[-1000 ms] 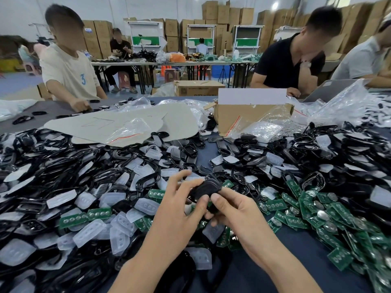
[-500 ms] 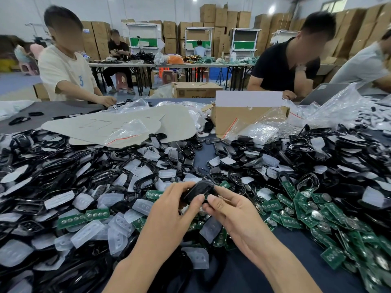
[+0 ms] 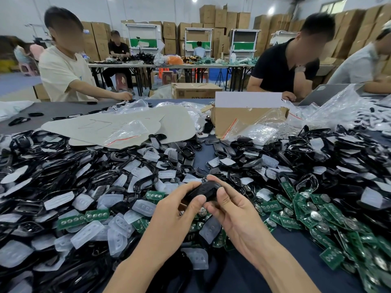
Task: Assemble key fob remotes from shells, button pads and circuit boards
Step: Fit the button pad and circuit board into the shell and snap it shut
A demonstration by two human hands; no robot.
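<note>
Black fob (image 3: pixel 204 190): my left hand (image 3: pixel 170 224) and right hand (image 3: pixel 237 220) clamp its smooth shell.
Room: bare table (image 3: pixel 296 250) beside green boards (image 3: pixel 291 222).

Assembly workshop, warehouse-type. Bulk black shells (image 3: pixel 53 166) and clear button pads (image 3: pixel 86 231) left of left hand (image 3: pixel 169 218); green circuit boards (image 3: pixel 317 216) right of right hand (image 3: pixel 237 216). Beyond the hands: seated workers (image 3: pixel 61 75), stacked cartons (image 3: pixel 224 20).

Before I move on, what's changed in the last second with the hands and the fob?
Nothing taken or let go: left hand and right hand keep gripping the black fob, barely shifted. The right hand's fingers now curl over its far edge. Across the table, the cream-shirted person's hand has slid to picture-right. Parts piles unchanged.
</note>
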